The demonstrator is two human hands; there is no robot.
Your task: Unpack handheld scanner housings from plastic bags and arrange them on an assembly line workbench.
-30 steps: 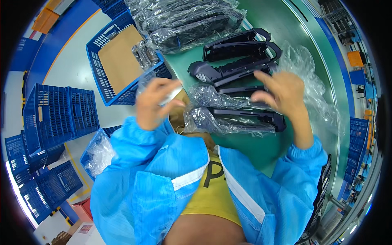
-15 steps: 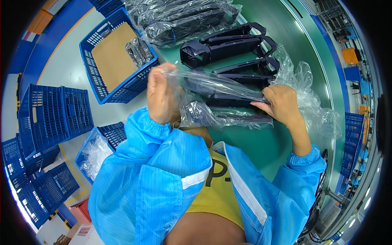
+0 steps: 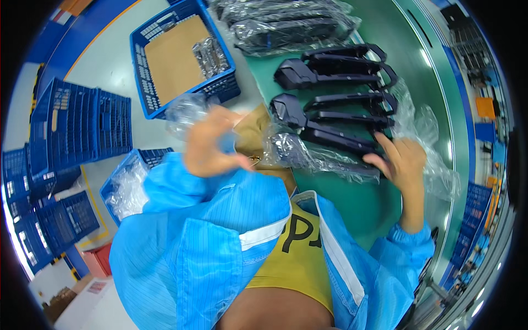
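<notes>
My left hand is smeared by motion, with its thumb and fingers apart. A crumpled clear plastic bag is beside it, away from the fingertips. My right hand has its thumb and forefinger spread at the right end of an unwrapped dark plastic frame part. Nearest my body lies a similar dark part in a clear bag. Farther off, another unwrapped dark frame part lies on the green table mat.
Several bagged dark parts are piled at the far side. A blue crate holds a cardboard sheet and small bagged pieces. Loose clear plastic lies at the right. Stacked blue crates and a crate of plastic film stand at left.
My left hand has pulled the clear bag off the dark part and moved down, with the bag now apart from its fingertips. My right hand's thumb and forefinger have spread.
</notes>
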